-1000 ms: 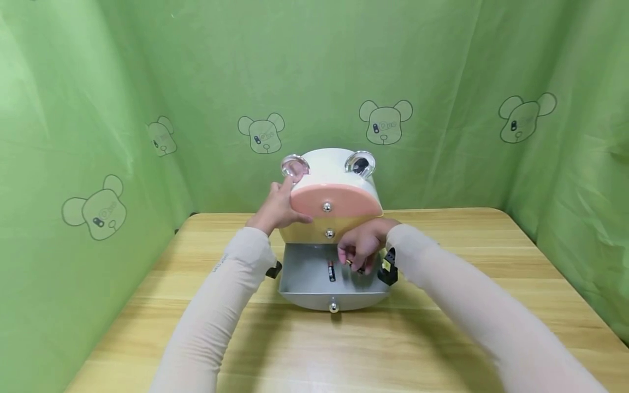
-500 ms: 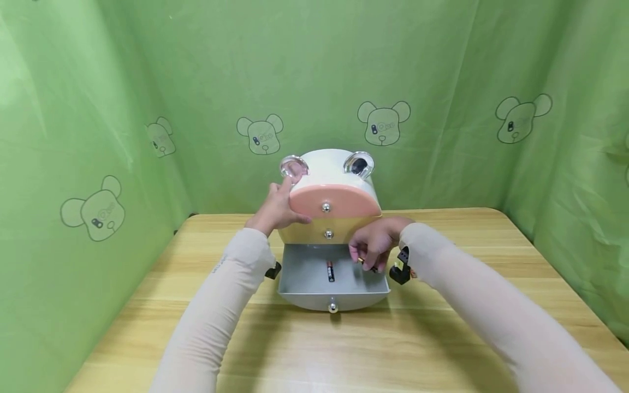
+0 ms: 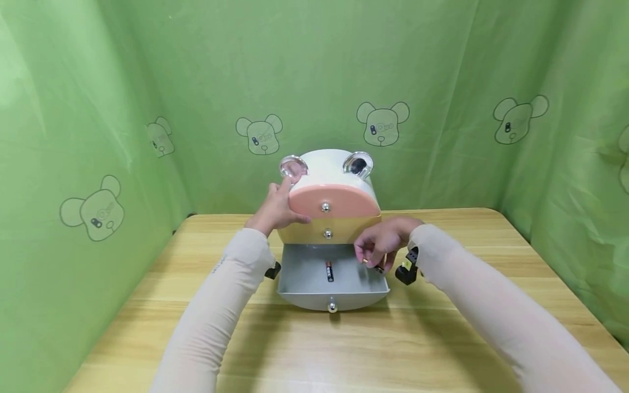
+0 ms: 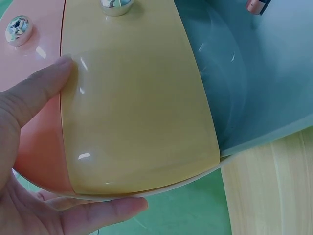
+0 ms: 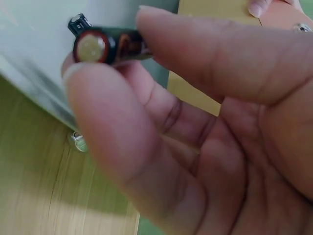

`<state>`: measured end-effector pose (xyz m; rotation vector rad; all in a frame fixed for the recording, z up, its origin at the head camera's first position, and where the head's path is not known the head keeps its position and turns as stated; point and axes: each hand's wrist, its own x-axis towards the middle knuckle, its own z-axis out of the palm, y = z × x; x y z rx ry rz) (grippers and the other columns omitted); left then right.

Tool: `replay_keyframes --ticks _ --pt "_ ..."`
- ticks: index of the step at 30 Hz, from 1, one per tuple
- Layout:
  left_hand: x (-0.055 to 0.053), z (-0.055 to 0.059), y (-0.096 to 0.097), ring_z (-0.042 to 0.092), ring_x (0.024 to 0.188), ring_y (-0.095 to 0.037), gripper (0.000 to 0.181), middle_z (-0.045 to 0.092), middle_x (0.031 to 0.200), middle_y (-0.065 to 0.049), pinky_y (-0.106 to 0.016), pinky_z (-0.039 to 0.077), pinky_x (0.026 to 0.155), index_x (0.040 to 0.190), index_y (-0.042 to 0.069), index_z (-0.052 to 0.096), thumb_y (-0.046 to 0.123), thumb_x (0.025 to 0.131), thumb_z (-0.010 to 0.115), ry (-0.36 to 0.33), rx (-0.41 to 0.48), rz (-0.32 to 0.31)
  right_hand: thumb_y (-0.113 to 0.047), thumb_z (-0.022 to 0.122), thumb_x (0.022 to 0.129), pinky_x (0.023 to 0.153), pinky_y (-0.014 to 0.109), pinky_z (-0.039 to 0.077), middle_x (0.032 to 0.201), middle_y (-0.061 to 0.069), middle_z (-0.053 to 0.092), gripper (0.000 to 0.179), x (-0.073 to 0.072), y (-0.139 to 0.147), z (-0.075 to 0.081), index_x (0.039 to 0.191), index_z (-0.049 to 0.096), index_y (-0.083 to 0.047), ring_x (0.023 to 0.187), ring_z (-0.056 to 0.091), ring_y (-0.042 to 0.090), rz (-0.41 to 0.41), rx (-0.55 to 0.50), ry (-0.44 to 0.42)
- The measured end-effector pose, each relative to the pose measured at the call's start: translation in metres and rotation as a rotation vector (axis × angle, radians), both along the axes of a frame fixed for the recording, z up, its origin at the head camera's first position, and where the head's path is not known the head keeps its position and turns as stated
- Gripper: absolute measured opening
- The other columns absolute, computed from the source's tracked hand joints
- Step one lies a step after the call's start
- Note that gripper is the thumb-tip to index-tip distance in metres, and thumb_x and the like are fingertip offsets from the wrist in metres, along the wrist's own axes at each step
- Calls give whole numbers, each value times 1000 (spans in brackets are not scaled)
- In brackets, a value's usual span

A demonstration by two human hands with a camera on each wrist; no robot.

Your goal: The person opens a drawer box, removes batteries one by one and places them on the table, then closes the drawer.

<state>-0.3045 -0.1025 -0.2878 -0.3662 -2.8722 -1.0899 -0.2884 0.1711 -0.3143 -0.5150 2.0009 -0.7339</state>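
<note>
A small bear-eared drawer cabinet (image 3: 326, 170) stands on the table with a white top, a pink drawer (image 3: 314, 199) and a yellow drawer (image 3: 300, 232). Its bottom grey drawer (image 3: 300, 278) is pulled out. My left hand (image 3: 277, 210) grips the cabinet's left side, thumb on the front near the pink-yellow seam, other fingers round the side. Over the right part of the grey drawer, my right hand (image 3: 385, 240) pinches a dark battery (image 5: 129, 46) between thumb and fingers. Another battery (image 3: 330, 271), black with a copper-coloured end, lies in the middle of the drawer.
The wooden tabletop (image 3: 334, 355) extends in front of the cabinet and to both sides. Green curtains (image 3: 314, 76) printed with bear heads hang behind and beside the table. A round silver knob (image 3: 332, 307) projects from the grey drawer's front.
My right hand has moved to the right within the drawer area, carrying the pinched battery toward the drawer's right side. My left hand and the lying battery stay in place.
</note>
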Motion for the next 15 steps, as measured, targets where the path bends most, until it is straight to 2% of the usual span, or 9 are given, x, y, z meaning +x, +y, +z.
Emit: replay_keyframes --ticks 10,15 --pt "1 1 0 55 101 -33 109 34 132 -21 -47 53 87 148 20 26 22 62 92 -11 0 3 2 64 87 64 34 59 82 5 54 18 0 12 4 103 57 1 69 55 16 -1 -7 -6" --pt "1 1 0 55 102 -34 108 34 131 -21 -47 54 87 148 20 27 22 62 92 -4 -14 4 0 63 89 60 31 58 80 4 54 18 1 20 6 105 56 3 65 56 16 -15 5 -4"
